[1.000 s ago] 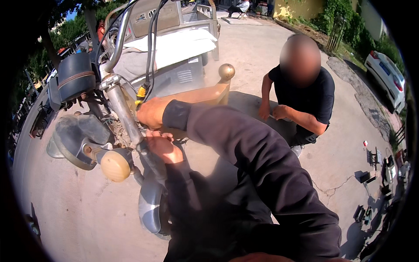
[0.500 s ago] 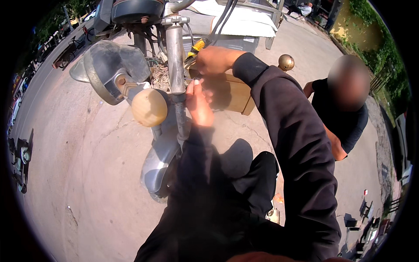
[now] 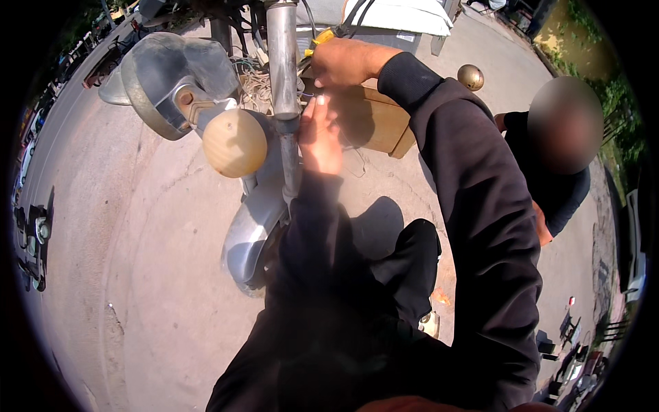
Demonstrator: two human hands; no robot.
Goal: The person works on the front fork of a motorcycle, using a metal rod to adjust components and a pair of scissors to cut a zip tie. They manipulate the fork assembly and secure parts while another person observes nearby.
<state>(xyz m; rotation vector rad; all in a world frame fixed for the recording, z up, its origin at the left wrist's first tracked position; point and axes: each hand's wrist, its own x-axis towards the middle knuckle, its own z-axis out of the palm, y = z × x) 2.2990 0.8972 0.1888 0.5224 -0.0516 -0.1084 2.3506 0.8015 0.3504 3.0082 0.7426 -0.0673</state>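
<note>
Beside the metal fork tube (image 3: 283, 62) of a motor vehicle's front end, my left hand (image 3: 321, 137) points upward, thumb and fingers pinched near a thin wire (image 3: 309, 95). Just above it my right hand (image 3: 350, 60) is curled closed, knuckles up; what lies inside its fingers is hidden. A yellow-and-black piece (image 3: 320, 40) shows against that hand's far side, but whether it is gripped I cannot tell. Left of the tube hangs a tangle of loose wires (image 3: 259, 89), next to the headlamp (image 3: 161, 86) and a round cream-coloured lamp (image 3: 235, 143).
A silver front fender (image 3: 244, 250) sits below the lamps. Behind my hands stand a tan box (image 3: 381, 120) and a white cloth (image 3: 412, 17). A round brass-coloured ball (image 3: 471, 77) is to the right. One person in dark clothing (image 3: 549, 189) is close on the right.
My view has tilted down, so the vehicle and both hands sit higher in the picture. The hands stay close together beside the fork tube.
</note>
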